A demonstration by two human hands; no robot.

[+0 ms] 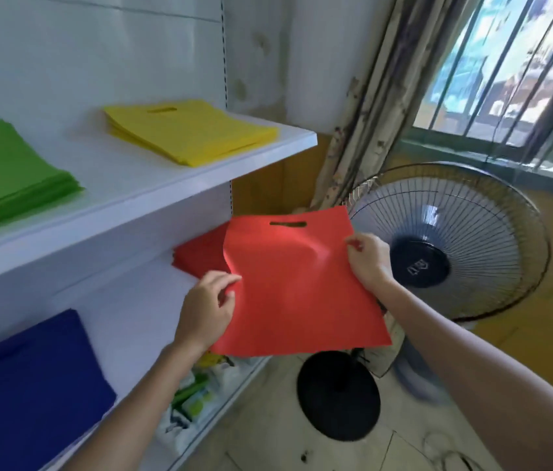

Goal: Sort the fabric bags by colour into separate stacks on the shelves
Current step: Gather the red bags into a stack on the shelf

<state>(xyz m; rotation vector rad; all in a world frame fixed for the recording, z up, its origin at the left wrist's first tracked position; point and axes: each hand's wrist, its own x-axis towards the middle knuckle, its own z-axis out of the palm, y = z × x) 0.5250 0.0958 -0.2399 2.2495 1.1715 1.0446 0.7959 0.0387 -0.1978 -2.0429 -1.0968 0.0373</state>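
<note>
A flat red fabric bag (297,287) with a cut-out handle hangs in the air off the right end of the shelves. My left hand (207,309) pinches its left edge and my right hand (368,258) pinches its right edge. Behind it a stack of red bags (200,254) lies on the middle shelf (139,300). A blue stack (27,385) lies on the same shelf at the left. On the upper shelf (152,185) sit a green stack (6,171) and a yellow stack (190,132).
A standing fan (451,243) with a round black base (338,396) stands close to the right of the shelves. A curtain (366,107) and a barred window (512,69) are behind it. Packets (197,392) lie on the lowest shelf.
</note>
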